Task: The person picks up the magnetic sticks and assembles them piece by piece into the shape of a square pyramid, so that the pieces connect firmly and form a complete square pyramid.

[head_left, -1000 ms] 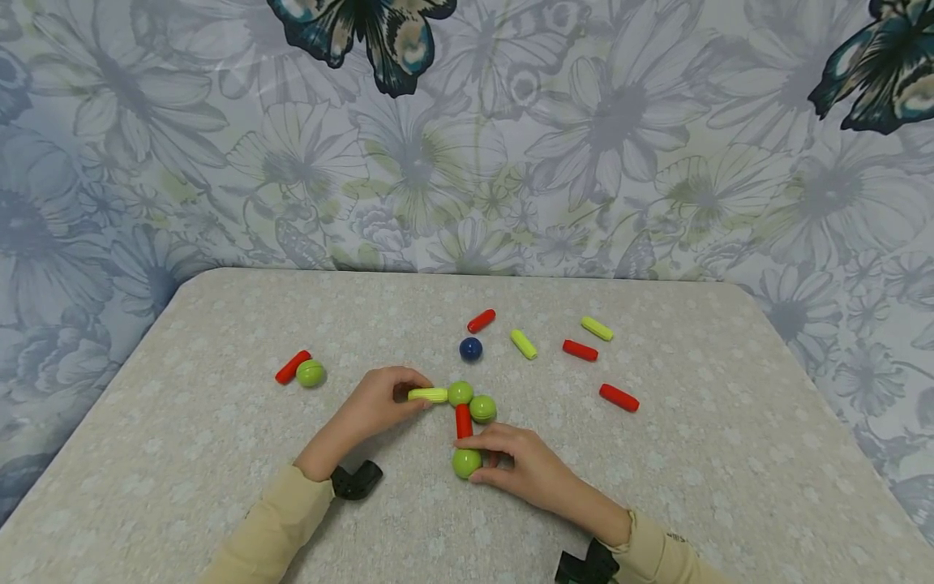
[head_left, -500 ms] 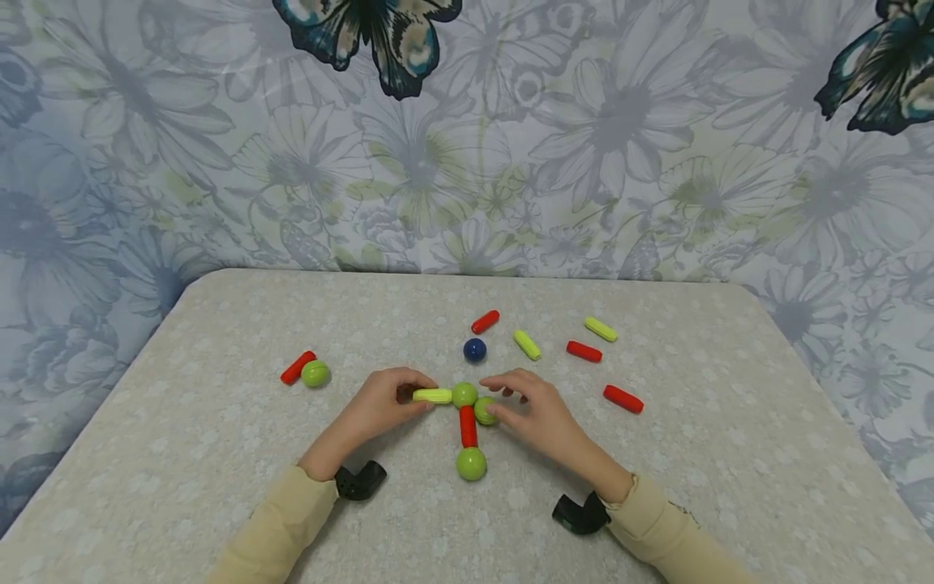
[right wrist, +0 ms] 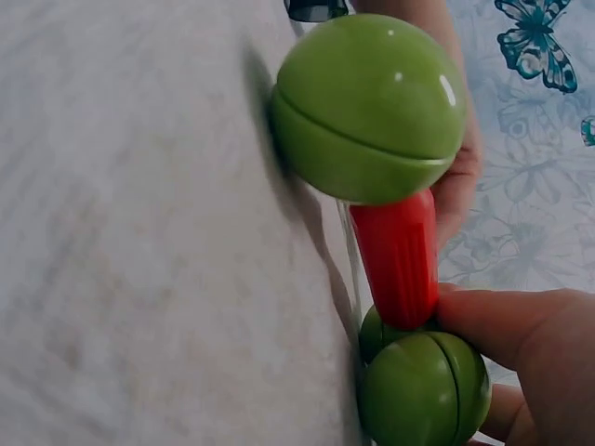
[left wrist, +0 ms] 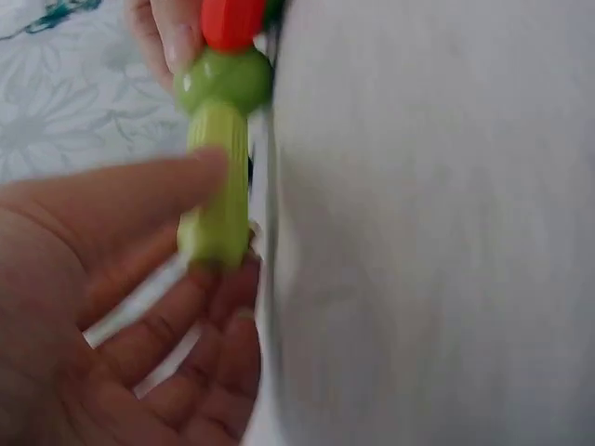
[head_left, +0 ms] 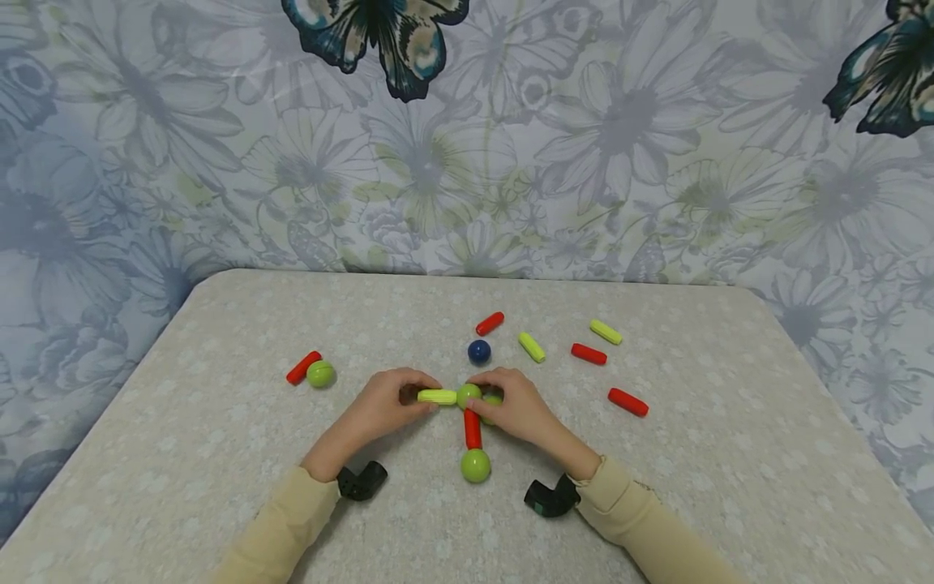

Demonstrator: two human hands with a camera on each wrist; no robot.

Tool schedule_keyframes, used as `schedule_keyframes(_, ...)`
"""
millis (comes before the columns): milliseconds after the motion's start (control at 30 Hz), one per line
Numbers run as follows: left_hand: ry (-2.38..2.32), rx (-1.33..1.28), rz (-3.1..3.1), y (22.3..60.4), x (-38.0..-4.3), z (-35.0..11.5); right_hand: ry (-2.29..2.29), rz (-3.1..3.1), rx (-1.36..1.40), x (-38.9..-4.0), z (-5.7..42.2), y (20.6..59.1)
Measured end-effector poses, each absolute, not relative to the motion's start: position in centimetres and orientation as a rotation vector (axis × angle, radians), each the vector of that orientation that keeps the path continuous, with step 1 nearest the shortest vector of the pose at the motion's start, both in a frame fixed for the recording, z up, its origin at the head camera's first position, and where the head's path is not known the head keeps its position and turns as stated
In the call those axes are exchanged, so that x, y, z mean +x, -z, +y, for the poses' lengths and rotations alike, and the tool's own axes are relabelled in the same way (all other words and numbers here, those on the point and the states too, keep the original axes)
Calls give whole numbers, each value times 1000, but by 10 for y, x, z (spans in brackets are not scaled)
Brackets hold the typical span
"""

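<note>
In the head view, my left hand (head_left: 383, 401) pinches a ribbed yellow-green rod (head_left: 438, 397) between thumb and fingers. The rod's right end meets a green ball (head_left: 469, 395), which my right hand (head_left: 516, 405) grips between thumb and forefinger. From that ball a red rod (head_left: 473, 430) runs towards me to another green ball (head_left: 476, 466). A further green ball (right wrist: 423, 390), grooved, sits beside the joint under the right hand, mostly covered in the head view. The left wrist view shows the left thumb lying along the yellow-green rod (left wrist: 216, 209).
At left a red rod (head_left: 303, 367) lies against a green ball (head_left: 321, 374). Behind the hands are a dark blue ball (head_left: 479, 352) and a red rod (head_left: 490, 323). Further right lie yellow-green rods (head_left: 532, 347) and red rods (head_left: 628, 402). The patterned tablecloth (head_left: 219, 454) covers the table.
The right hand has left the near green ball, moved away from me past the loose grooved ball, and taken hold of the ball at the joint. The left hand keeps its pinch.
</note>
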State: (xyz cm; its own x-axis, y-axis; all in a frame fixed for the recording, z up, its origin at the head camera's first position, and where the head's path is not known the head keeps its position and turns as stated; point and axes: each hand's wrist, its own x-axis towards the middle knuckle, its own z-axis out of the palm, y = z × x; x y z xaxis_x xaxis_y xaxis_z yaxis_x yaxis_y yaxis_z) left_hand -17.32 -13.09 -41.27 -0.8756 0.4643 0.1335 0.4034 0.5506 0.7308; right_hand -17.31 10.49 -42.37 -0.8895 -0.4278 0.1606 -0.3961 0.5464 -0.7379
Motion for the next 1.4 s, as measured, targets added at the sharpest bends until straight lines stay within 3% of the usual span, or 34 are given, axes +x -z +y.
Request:
schedule_keyframes(267, -1051, 552, 3068, 382, -171, -194, 1328, 2705, -712, -173, 107, 425)
schedule_keyframes(533, -848, 370, 3124, 389, -162, -241, 1328, 2702, -714, -173, 109, 426)
schedule_keyframes(867, -721, 367, 3161, 394, -163, -224, 1336, 2694, -722, -172, 108, 426)
schedule_keyframes(1400, -1290, 594, 2733, 412, -160, -159, 1327, 2699, -683, -173, 108, 427)
